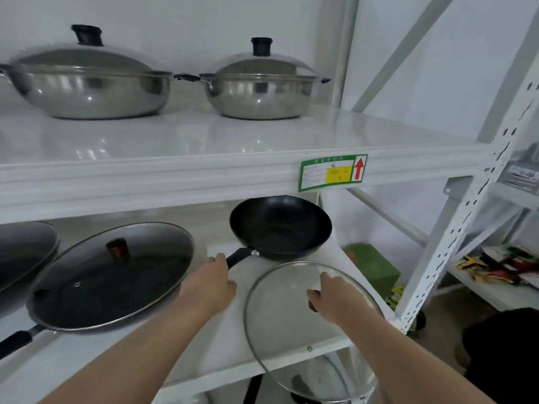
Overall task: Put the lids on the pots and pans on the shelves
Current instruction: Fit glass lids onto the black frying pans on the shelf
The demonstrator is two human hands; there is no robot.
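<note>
- Glass lid point(291, 330) hangs in my right hand point(332, 298), tilted, its far edge over the front of the lower shelf point(221, 345) and its near edge out past the shelf lip.
- My right fingers are clenched around the lid's dark knob point(312, 305); only a sliver of it shows under my palm.
- My left hand point(213, 281) is wrapped around the black handle point(239, 256) of the open black wok point(280, 225), gripping its near end.
- That wok sits uncovered at the right end of the lower shelf, just beyond the lid I hold; lid and wok are near each other but apart.
- Left of my left arm, a second dark pan point(110, 278) already wears a glass lid with a brown knob point(118, 248); its handle points out toward me.
- Further left, the edge of another dark pan point(23, 252) shows, cut off by the frame.
- On the upper shelf point(204, 170) stand two steel pots, a large one point(84, 86) and a smaller one point(259, 88), each under a domed steel lid with a black knob.
- A green label with a red arrow point(334, 172) is stuck on the front of the upper shelf.
</note>
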